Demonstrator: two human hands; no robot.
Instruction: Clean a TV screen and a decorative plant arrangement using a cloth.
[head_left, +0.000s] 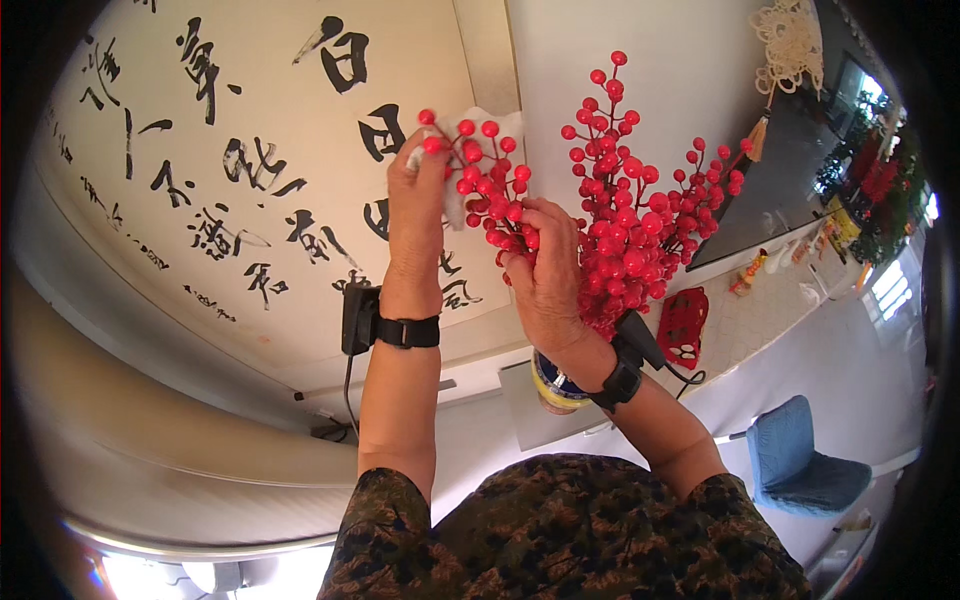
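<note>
A bunch of glossy red berry stems (634, 232), apparently artificial, stands in a blue and yellow vase (551, 379). One berry branch (487, 176) leans left, apart from the others. My right hand (547, 277) grips it low down, with fingers curled around its berries. At the branch's tip, my left hand (418, 187) pinches a white cloth or tissue (454, 201). Part of that cloth spreads behind the berries. Whether the left fingertips also grip the stem is hard to tell. My right forearm partly hides the vase.
Behind the branch hangs a calligraphy scroll (247, 225). A narrow ledge (757, 322) runs right, bearing a red openwork item (681, 326) and small ornaments. A dark screen (765, 187) and knotted hanging (791, 45) are beyond. A blue-covered chair (802, 465) stands lower right.
</note>
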